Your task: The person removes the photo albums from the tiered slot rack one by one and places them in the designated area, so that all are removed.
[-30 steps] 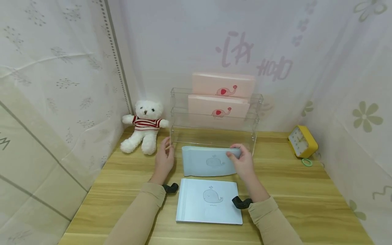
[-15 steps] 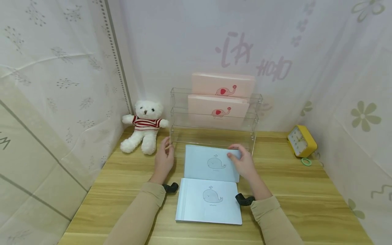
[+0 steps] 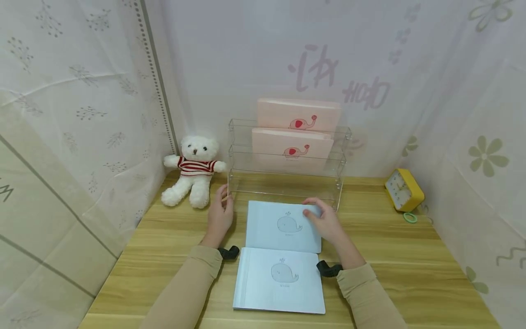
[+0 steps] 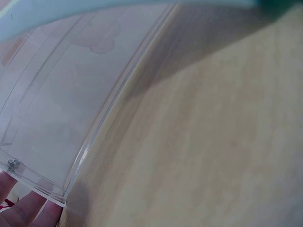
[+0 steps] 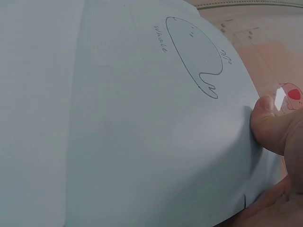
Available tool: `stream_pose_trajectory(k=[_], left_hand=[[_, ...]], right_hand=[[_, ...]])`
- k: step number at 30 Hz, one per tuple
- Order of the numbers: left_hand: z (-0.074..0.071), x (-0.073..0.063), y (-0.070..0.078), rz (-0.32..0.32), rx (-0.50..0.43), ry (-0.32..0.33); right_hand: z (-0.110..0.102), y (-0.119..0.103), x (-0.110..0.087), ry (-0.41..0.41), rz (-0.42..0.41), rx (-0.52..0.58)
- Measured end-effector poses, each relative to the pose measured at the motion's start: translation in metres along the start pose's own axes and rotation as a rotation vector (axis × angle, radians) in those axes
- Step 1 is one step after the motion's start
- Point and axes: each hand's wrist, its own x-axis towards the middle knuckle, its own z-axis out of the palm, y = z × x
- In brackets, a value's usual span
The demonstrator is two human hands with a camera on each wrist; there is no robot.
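Note:
In the head view my right hand (image 3: 326, 223) pinches the upper right edge of a pale blue booklet (image 3: 263, 221) with a whale drawing, thumb on its cover. The right wrist view shows this cover (image 5: 142, 118) bowing near the thumb. A second whale booklet (image 3: 263, 283) lies flat just in front, their edges meeting. My left hand (image 3: 219, 214) rests at the lower left side of a clear tiered rack (image 3: 283, 194). In the left wrist view its fingers (image 4: 26, 208) touch the outside of the clear side panel; the thumb is out of sight there.
Pink elephant booklets (image 3: 296, 112) stand in the rack's upper two tiers. A white teddy bear (image 3: 197, 169) in a striped top sits left of the rack. To the right are a yellow alarm clock (image 3: 404, 189) and a green ring (image 3: 410, 217) on the wooden table (image 3: 394, 260).
The held booklet has gone from strongly bowed to flatter and come slightly towards me. The front booklet has slid a little nearer to me. My left hand stays at the rack.

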Motion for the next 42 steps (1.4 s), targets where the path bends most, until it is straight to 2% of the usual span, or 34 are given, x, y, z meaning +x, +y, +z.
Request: stream_pose_trajectory(k=[9,20,42], left_hand=[[0.001,0.001,-0.003,0.008,0.011,-0.001],[-0.002,0.000,0.001,0.007,0.005,-0.004],[-0.001,0.000,0.005,-0.015,0.003,-0.006]], right_hand=[[0.003,0.002,-0.005,-0.019,0.006,-0.080],[0.013,0.010,-0.006,0.018,0.029,-0.166],[0.015,0.030,-0.002,-0.028,0.046,-0.288]])
